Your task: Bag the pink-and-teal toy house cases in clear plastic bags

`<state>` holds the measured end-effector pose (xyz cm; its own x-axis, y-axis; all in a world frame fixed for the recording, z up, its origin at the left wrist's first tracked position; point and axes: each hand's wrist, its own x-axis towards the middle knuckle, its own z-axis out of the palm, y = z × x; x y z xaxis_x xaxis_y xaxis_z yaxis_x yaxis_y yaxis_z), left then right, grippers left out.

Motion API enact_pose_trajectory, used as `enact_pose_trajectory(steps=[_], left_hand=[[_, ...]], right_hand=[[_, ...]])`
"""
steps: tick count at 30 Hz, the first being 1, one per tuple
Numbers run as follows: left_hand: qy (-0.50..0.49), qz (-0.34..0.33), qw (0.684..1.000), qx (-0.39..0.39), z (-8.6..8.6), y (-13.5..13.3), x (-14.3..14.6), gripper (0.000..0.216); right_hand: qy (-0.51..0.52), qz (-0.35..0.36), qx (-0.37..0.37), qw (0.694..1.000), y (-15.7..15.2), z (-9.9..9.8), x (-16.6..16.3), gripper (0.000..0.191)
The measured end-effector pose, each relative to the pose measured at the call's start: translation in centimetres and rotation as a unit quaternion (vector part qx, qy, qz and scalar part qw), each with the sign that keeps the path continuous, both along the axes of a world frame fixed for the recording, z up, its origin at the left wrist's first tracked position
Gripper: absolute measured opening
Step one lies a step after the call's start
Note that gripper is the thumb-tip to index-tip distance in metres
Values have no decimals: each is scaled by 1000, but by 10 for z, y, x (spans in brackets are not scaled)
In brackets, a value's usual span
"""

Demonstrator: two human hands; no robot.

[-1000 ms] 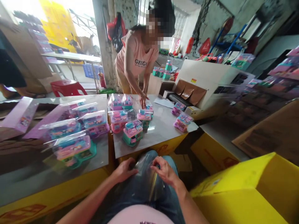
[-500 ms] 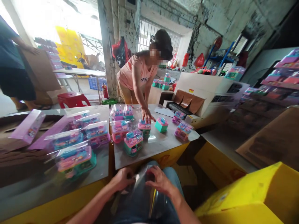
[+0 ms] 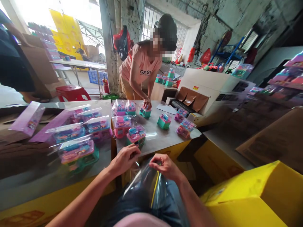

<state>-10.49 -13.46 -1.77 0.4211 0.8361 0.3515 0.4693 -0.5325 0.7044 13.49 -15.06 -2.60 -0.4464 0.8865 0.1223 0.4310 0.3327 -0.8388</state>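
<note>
My right hand [image 3: 165, 167] pinches the top edge of a clear plastic film [image 3: 140, 181] that drapes over my lap. To its left, my left hand [image 3: 125, 160] is closed with curled fingers at the table's front edge. Whatever those fingers hold is hidden, though a glint of plastic shows just below them. Right beyond my left hand, a pink and green toy case [image 3: 136, 135] stands on the table under a clear cover. Across the table, a person in a pink shirt [image 3: 140, 67] has their hands on another green toy case [image 3: 145, 112].
More wrapped toy cases [image 3: 123, 125] stand around the grey tabletop [image 3: 151, 146]. At left are larger packs [image 3: 79, 151] and an open carton [image 3: 14, 138]. A yellow box [image 3: 251, 192] is close on my right. Behind stands a cream machine [image 3: 201, 85] with a conveyor mouth.
My left hand has risen forward to the table edge, and my right hand has lifted the film slightly. The other person's hands and a toy case are now farther back.
</note>
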Motion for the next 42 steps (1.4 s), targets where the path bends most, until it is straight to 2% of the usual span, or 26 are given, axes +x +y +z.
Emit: enact_pose_trajectory(steps=[3,6,7,10,12,15,18,22,25,28,30,32,35,38,42], left_hand=[[-101,29,992,-76,-11,1,8,17],[-198,31,971,-129,-20,-1,21,20],[-225,41,963,-141,-22,-1,25,21],[-274,61,943,-181,-25,0,28,30],[-284,18,935,-211,-26,2,25,37],[-284,-84,918,-264,-27,3,19,42],[-279,-106,902,-312,-29,2,18,38],[-269,-65,910,-308,-29,3,18,40],[-233,-29,928,-289,-31,8,12,44],[-237,14,935,-264,-33,15,2,47],[-258,30,932,-254,-33,17,0,48],[-275,30,928,-250,-32,17,3,47],[-307,30,912,-269,-31,15,12,46],[-337,43,898,-280,-32,16,17,45],[-303,125,920,-215,-40,21,17,46]], right_hand=[[35,-21,-36,999,-2,4,-7,32],[46,2,-51,998,-8,-8,-23,61],[58,5,-58,997,-10,-13,-28,59],[125,1,-106,987,-15,-22,-35,29],[176,-8,-140,974,-14,-19,-31,29],[218,-38,-157,962,-9,-9,-19,35],[232,-46,-158,959,-6,-2,-9,38],[247,-6,-216,945,-5,-5,2,41],[253,-69,-183,948,-3,-8,11,41],[295,-106,-185,931,-2,-4,19,43],[300,-81,-218,925,-3,-4,18,51],[270,-63,-233,932,-3,-8,11,62],[232,-102,-222,941,-4,-19,-2,66],[255,-142,-231,928,-8,-28,-9,73],[322,-74,-276,902,-17,-27,-15,74]])
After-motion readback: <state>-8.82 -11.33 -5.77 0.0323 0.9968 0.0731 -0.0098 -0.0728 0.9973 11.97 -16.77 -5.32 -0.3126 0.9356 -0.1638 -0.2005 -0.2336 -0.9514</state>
